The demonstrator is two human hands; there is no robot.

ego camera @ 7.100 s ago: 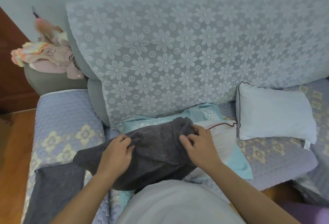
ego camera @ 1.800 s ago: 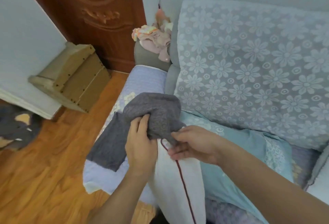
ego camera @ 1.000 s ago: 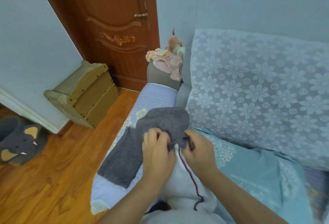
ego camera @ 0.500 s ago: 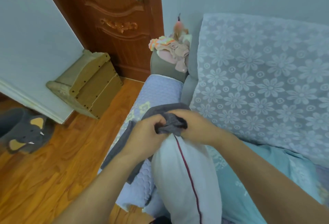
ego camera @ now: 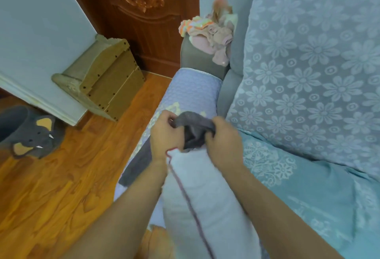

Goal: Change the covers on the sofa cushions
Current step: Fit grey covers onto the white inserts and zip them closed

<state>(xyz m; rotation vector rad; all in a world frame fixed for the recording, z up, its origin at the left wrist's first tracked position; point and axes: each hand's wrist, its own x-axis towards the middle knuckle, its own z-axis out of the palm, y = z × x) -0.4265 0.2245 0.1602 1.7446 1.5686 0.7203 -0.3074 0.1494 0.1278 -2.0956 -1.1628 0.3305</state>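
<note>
A white cushion (ego camera: 202, 192) with dark red piping stands on end in front of me, between my forearms. A dark grey cover (ego camera: 193, 130) is bunched over its top corner. My left hand (ego camera: 165, 135) grips the cover's left edge at the piping. My right hand (ego camera: 223, 141) grips the bunched grey cloth on the right. The rest of the grey cover (ego camera: 136, 163) hangs down to the left, behind my left forearm, over the sofa seat edge.
A light blue cover (ego camera: 308, 186) lies on the seat at right. The sofa back (ego camera: 312, 57) carries a floral lace throw. Pink clothes (ego camera: 211, 34) sit on the armrest. A wooden shelf unit (ego camera: 102, 81), a door and an elephant slipper (ego camera: 30, 135) are on the left.
The view tilted down a little. Both hands have shifted along the bunched grey cover at the cushion's top corner, the left one now at the red piping.
</note>
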